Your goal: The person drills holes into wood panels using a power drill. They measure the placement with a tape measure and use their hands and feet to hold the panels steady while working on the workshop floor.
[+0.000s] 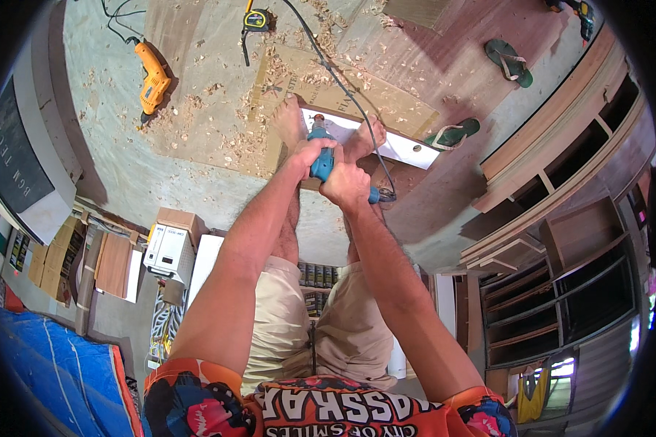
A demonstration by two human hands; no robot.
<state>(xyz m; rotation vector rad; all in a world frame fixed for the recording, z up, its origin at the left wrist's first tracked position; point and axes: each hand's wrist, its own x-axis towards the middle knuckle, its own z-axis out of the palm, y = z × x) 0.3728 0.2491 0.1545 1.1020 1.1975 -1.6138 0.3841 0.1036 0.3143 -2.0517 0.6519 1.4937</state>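
A teal corded power drill (322,167) points down and away from me, its front end over a white board (404,148) on the floor. My left hand (312,153) is wrapped round the drill's body. Close beside it, my right hand (346,182) grips the drill's handle, fingers closed. Both my bare feet press on the board, one on each side of the drill. Near its right end the board has a round hole. Whether the bit touches the board I cannot tell. Under the board lies a flattened cardboard sheet (393,109).
Wood shavings are strewn over the floor. An orange corded drill (153,79) lies at the far left, a tape measure (256,20) at the top. The drill's black cord (335,73) crosses the cardboard. Green flip-flops (452,135) and wooden cabinet frames (547,175) are to the right.
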